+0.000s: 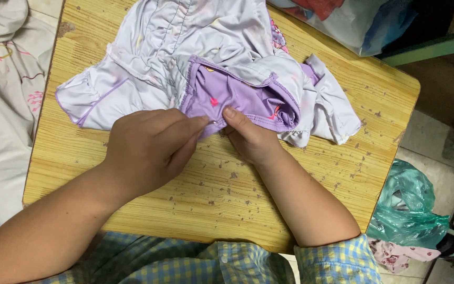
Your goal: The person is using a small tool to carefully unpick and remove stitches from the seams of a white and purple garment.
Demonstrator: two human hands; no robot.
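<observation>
With the left hand [151,144] and right hand [248,137] each in a narrow pinch grip on the purple hem [214,118] of the lilac garment [185,58] on the wooden table [227,194], uneven pull risks slippage of the slick fabric.

- Looks like a small home sewing or garment workroom, informal rather than a factory.
- Worn, speckled wooden table [311,173] filling mid-frame.
- Pale fabric [1,79] heaped at the left edge.
- Green plastic bag [411,210] on tiled floor [426,137], lower right.
- Clear bag of cloth [353,21] at upper right.
</observation>
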